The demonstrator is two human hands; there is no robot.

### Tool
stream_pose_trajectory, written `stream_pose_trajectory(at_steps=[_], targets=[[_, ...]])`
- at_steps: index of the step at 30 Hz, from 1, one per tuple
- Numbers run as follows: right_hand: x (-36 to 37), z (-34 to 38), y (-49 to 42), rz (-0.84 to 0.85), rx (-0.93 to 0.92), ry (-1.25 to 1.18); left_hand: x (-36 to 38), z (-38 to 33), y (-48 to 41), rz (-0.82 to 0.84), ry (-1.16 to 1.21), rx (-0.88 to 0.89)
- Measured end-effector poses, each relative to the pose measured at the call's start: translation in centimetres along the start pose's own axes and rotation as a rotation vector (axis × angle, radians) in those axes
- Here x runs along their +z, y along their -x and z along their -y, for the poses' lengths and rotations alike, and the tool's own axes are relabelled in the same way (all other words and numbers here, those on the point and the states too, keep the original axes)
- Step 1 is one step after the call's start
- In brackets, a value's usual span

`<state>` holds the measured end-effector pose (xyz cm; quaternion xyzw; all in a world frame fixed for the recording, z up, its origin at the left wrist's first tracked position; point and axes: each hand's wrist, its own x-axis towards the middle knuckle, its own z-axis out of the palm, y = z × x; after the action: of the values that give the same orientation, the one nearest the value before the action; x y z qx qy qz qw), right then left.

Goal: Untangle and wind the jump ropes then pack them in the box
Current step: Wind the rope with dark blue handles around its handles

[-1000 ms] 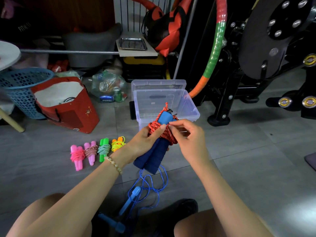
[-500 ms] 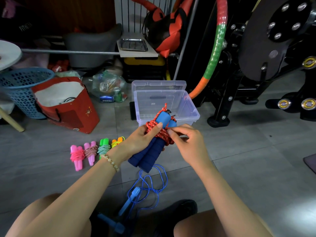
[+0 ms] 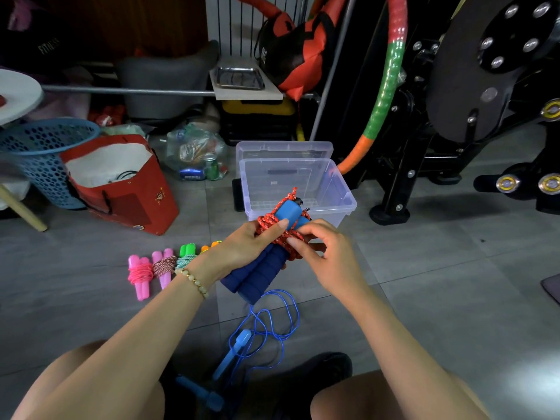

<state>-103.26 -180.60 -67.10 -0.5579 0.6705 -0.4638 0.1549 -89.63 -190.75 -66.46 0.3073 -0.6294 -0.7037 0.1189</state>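
Note:
My left hand (image 3: pixel 242 250) grips a jump rope with two dark blue foam handles (image 3: pixel 257 275), its red speckled cord (image 3: pixel 277 230) wound around their upper part. My right hand (image 3: pixel 327 253) pinches the red cord at the wound section. Just beyond my hands a clear plastic box (image 3: pixel 344 197) stands open with its lid behind it. Several wound ropes with pink, green and orange handles (image 3: pixel 153 268) lie in a row on the floor to the left. A loose light-blue jump rope (image 3: pixel 266 325) lies tangled on the floor between my knees.
A red bag (image 3: pixel 133 195) and a blue basket (image 3: pixel 39 153) stand at the left. A bag of bottles (image 3: pixel 197 156) sits behind the box. Black gym machinery (image 3: pixel 454 116) fills the right side. Grey tiled floor stretches to the right of the box.
My hands and the red-corded rope have shifted slightly; my right fingers moved lower along the wound cord. Nothing else moved.

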Motion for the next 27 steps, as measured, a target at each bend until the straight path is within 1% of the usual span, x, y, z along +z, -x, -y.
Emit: stream_pose_trajectory(at_steps=[4,9,13,15,19,21,22,24,27], targets=[[0.4,-0.1,0.0,-0.061,0.033,-0.01,-0.1,-0.1,-0.1,-0.013,0.005,-0.01],[0.6,-0.1,0.0,-0.073,-0.072,0.137,0.0,0.2,-0.4,-0.028,-0.025,-0.016],[0.9,0.2,-0.1,-0.061,-0.095,0.142,0.0,0.1,-0.4,-0.032,0.002,0.018],[1.0,0.3,-0.1,-0.034,-0.042,0.075,-0.1,-0.1,-0.4,-0.032,-0.002,0.041],[0.5,0.1,-0.3,0.08,0.195,-0.137,-0.4,-0.1,-0.6,-0.003,-0.033,0.052],[0.4,-0.1,-0.3,0.112,0.208,-0.161,-0.2,0.3,-0.7,-0.011,-0.033,0.047],[0.5,-0.1,-0.1,0.103,0.182,-0.134,0.1,0.5,-0.7,-0.035,-0.008,0.03],[0.9,-0.1,0.2,0.032,0.129,-0.07,0.9,0.7,-0.8,-0.094,0.074,-0.017],[1.6,0.0,0.3,-0.063,0.119,-0.066,1.3,0.9,-0.8,-0.121,0.142,-0.058]])
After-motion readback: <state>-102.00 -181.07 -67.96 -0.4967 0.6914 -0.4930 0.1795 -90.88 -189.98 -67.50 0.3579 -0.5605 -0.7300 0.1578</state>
